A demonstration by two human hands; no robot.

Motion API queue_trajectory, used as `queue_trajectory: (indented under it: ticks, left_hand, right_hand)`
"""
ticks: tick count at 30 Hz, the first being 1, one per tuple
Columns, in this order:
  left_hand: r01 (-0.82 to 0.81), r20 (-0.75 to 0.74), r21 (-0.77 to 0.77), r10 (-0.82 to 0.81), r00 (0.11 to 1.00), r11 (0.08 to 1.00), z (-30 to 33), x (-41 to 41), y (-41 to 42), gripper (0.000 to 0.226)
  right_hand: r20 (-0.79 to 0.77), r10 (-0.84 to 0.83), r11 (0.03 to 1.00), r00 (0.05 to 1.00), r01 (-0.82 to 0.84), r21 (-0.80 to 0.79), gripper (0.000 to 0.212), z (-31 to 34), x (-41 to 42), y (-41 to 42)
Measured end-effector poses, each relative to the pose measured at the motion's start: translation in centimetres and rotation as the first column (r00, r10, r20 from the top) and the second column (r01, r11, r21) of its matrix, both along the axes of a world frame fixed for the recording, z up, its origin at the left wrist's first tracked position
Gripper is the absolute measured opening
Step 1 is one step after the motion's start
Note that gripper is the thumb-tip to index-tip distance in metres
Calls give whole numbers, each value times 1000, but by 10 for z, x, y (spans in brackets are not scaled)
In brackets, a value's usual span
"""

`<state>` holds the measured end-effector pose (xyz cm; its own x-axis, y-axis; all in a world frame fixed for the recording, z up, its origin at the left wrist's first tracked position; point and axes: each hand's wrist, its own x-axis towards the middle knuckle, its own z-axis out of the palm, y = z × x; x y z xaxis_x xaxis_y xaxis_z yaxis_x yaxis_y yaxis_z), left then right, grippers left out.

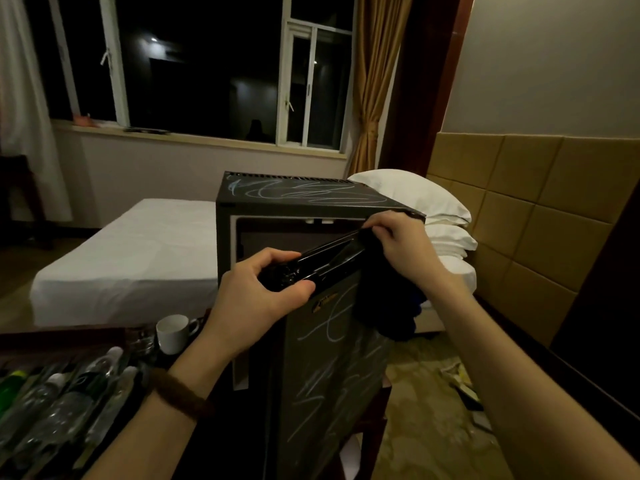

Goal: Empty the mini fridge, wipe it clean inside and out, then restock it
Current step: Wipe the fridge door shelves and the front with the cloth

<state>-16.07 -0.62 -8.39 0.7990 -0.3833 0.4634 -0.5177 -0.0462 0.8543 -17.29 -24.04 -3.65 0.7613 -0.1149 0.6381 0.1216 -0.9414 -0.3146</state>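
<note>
at twelve o'clock, my left hand (266, 289) grips the fridge door (332, 358) top; my right hand (398, 244) pinches a dark cloth (384, 299) there; door scribbles unreadable.

- A hotel-style bedroom is suggested: a bed (131, 251) is made up with plain white linen, and white pillows (415, 199) are stacked against a padded, panelled headboard wall (526, 216).
- A wide window (194, 67), dark outside, is flanked by gold curtains (375, 81) tied back.
- A patterned carpet (429, 403) is laid on the floor.
- A mini fridge (304, 195), a white cup (173, 332) and bottled water (65, 407) are set out on dark furniture, as guest rooms are supplied.
</note>
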Motion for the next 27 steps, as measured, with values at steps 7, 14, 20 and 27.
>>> queue_trajectory:
  ticks: [7, 14, 20, 27]
  left_hand:
    - [24, -7, -44, -24, 1000, 999, -1, -6, -2, 58]
    - [47, -25, -70, -49, 998, 996, -1, -4, 0, 57]
    - [20, 41, -55, -17, 999, 998, -2, -6, -3, 56]
    - [6, 114, -45, -1, 993, 999, -2, -22, -11, 54]
  right_hand:
    - [-38, 40, 998, 998, -42, -37, 22, 3, 6, -23]
    - [-102, -202, 974, 974, 210, 81, 22, 3, 40, -87]
    - [-102, -373, 926, 922, 364, -99, 23, 5, 58, -90]
    - [-303, -422, 890, 854, 327, -317, 24, 19, 52, -89]
